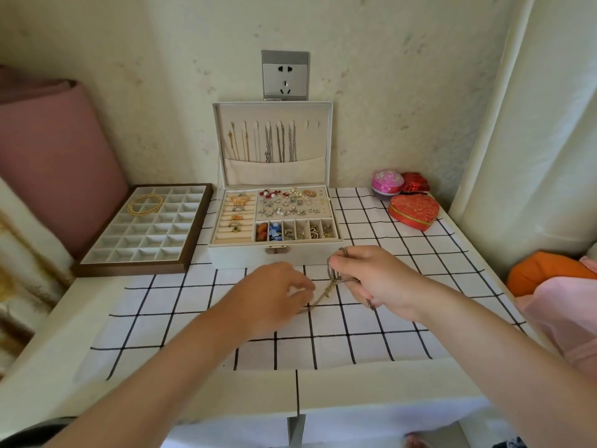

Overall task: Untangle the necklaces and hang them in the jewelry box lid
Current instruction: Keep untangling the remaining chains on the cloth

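Note:
A tangled bundle of thin necklaces (328,291) stretches between my two hands, just above the checked cloth. My right hand (376,279) pinches the dark chains at their upper end, with loops hanging from its fingers. My left hand (277,294) pinches the lower, golden end of the tangle near the cloth. Behind them stands the white jewelry box (274,250), its lid (274,111) upright against the wall. Several gold and silver chains (281,143) hang from the hooks inside the lid, their ends tucked in its pocket.
A brown compartment tray (135,268) holding gold bangles (144,204) lies left of the box. At the right back sit a red heart-shaped box (414,211), a pink round box (387,184) and a small red box (415,182). A wall socket (285,76) is above the lid.

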`<state>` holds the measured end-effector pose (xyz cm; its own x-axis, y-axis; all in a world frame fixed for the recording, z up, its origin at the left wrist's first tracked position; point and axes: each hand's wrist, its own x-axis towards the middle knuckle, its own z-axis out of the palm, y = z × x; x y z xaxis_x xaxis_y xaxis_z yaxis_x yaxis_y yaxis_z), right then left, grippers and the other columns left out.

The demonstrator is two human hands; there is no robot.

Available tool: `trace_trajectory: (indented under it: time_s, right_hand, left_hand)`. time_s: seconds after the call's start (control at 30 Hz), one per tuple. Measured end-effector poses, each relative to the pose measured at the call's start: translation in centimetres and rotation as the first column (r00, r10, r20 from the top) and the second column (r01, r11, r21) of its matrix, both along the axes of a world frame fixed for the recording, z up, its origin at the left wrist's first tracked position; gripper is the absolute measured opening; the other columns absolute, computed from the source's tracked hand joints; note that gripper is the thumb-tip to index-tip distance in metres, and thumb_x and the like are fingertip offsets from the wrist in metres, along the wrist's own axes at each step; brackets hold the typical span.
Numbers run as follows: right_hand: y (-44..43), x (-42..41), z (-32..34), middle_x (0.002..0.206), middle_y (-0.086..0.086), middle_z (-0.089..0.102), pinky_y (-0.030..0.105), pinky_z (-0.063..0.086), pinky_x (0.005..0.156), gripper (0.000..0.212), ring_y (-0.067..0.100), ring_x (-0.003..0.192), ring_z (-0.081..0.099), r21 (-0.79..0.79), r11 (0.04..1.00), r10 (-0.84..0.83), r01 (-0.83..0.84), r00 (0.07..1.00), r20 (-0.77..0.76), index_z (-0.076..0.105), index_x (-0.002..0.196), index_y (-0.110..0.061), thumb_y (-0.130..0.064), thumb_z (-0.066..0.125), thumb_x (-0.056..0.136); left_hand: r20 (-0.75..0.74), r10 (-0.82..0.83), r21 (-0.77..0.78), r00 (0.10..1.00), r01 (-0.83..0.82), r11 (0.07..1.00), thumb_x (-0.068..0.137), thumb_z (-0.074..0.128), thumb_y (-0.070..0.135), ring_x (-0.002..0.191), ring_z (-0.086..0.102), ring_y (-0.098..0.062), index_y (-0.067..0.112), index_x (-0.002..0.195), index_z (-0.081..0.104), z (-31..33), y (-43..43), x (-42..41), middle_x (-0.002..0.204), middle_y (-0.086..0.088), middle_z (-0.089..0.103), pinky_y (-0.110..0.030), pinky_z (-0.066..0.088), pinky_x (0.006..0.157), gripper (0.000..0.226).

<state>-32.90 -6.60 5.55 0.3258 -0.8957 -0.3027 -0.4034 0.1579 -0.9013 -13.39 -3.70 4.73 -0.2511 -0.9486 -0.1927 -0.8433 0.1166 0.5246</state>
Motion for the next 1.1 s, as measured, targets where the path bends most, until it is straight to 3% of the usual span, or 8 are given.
trace_trajectory:
  time_s: [0.13, 0.27, 0.37, 0.47, 0.63, 0.83, 1.0, 1.1]
  right_hand:
    - [0.1, 0.1, 0.3, 0.046, 0.002, 0.036, 0.028, 0.021, 0.048, 0.022, 0.014, 0.041, 0.026, 0.017, 1.000, -0.012, 0.011, 0.999, 0.051, 0.056, 0.089, -0.010, -0.025, 0.050, 0.103]
    - [0.1, -0.1, 0.2, 0.048, 0.003, 0.034, 0.027, 0.021, 0.046, 0.033, 0.014, 0.040, 0.023, 0.042, 0.999, -0.030, 0.026, 0.996, 0.087, 0.054, 0.109, 0.007, -0.025, 0.051, 0.103]
    - [0.0, -0.2, 0.3, 0.048, 0.002, 0.034, 0.025, 0.020, 0.044, 0.031, 0.014, 0.041, 0.022, 0.051, 0.998, -0.024, 0.019, 0.995, 0.093, 0.057, 0.110, 0.004, -0.026, 0.050, 0.103]
    - [0.0, -0.3, 0.3, 0.048, 0.003, 0.035, 0.026, 0.020, 0.046, 0.024, 0.015, 0.042, 0.022, 0.040, 0.999, -0.016, 0.013, 0.998, 0.061, 0.060, 0.102, -0.003, -0.026, 0.050, 0.103]
    - [0.0, 0.0, -0.1, 0.043, 0.000, 0.041, 0.021, 0.022, 0.041, 0.021, 0.014, 0.041, 0.030, -0.012, 1.000, -0.013, 0.012, 0.993, -0.117, 0.061, 0.094, -0.004, -0.023, 0.054, 0.098]
    - [0.6, 0.3, -0.1, 0.045, -0.004, 0.054, 0.019, 0.027, 0.040, 0.017, 0.008, 0.036, 0.032, -0.021, 0.998, 0.056, -0.064, 0.967, -0.248, 0.065, 0.086, -0.013, -0.023, 0.055, 0.096]
    - [0.3, 0.1, -0.1, 0.045, -0.005, 0.055, 0.025, 0.033, 0.053, 0.019, 0.006, 0.040, 0.038, -0.078, 0.997, 0.008, -0.030, 0.963, -0.270, 0.063, 0.081, -0.011, -0.024, 0.057, 0.094]
    - [0.1, 0.0, -0.8, 0.051, 0.000, 0.060, 0.021, 0.028, 0.044, 0.020, 0.014, 0.045, 0.037, -0.053, 0.999, -0.011, -0.003, 0.961, -0.275, 0.065, 0.084, -0.006, -0.023, 0.059, 0.092]
  left_hand:
    - [-0.443, 0.085, 0.026, 0.893, -0.082, 0.996, 0.094, 0.065, 0.032, 0.094, 0.063, 0.009, 0.032, 0.110, 0.074, -0.7, 0.5, -1.8, 0.101, 0.019, 0.072, -0.015, 0.047, 0.085, 0.019]
    - [-0.567, 0.171, 0.033, 0.806, -0.185, 0.982, 0.087, 0.075, 0.025, 0.079, 0.069, 0.000, 0.025, 0.096, 0.079, -0.9, 0.3, -2.3, 0.084, 0.012, 0.076, -0.016, 0.053, 0.078, 0.010]
    - [-0.596, 0.183, 0.076, 0.781, -0.173, 0.982, 0.087, 0.075, 0.023, 0.067, 0.066, -0.007, 0.021, 0.090, 0.080, -0.9, 0.4, -2.2, 0.077, 0.007, 0.075, -0.022, 0.055, 0.071, 0.006]
    - [-0.587, 0.215, 0.107, 0.781, -0.188, 0.976, 0.092, 0.070, 0.023, 0.065, 0.066, -0.011, 0.020, 0.088, 0.080, -0.5, 0.3, -2.1, 0.079, 0.005, 0.076, -0.029, 0.059, 0.074, 0.011]
    - [-0.355, 0.129, -0.031, 0.926, -0.150, 0.988, 0.095, 0.062, 0.035, 0.074, 0.071, -0.009, 0.032, 0.082, 0.070, -0.1, 0.1, -1.5, 0.081, 0.015, 0.074, -0.038, 0.059, 0.080, 0.015]
    - [-0.230, 0.146, -0.098, 0.962, -0.173, 0.980, 0.094, 0.061, 0.040, 0.076, 0.064, 0.000, 0.036, 0.085, 0.070, -0.3, 0.2, -1.2, 0.078, 0.018, 0.069, -0.034, 0.056, 0.080, 0.014]
    - [-0.054, 0.008, -0.036, 0.999, -0.010, 0.999, 0.098, 0.055, 0.033, 0.075, 0.065, 0.001, 0.035, 0.094, 0.066, -0.1, -0.2, -0.9, 0.078, 0.020, 0.071, -0.035, 0.058, 0.081, 0.012]
    - [-0.159, 0.030, -0.003, 0.987, -0.031, 1.000, 0.094, 0.058, 0.031, 0.065, 0.064, 0.001, 0.032, 0.088, 0.068, -0.6, -0.1, -1.1, 0.076, 0.020, 0.072, -0.036, 0.058, 0.079, 0.012]
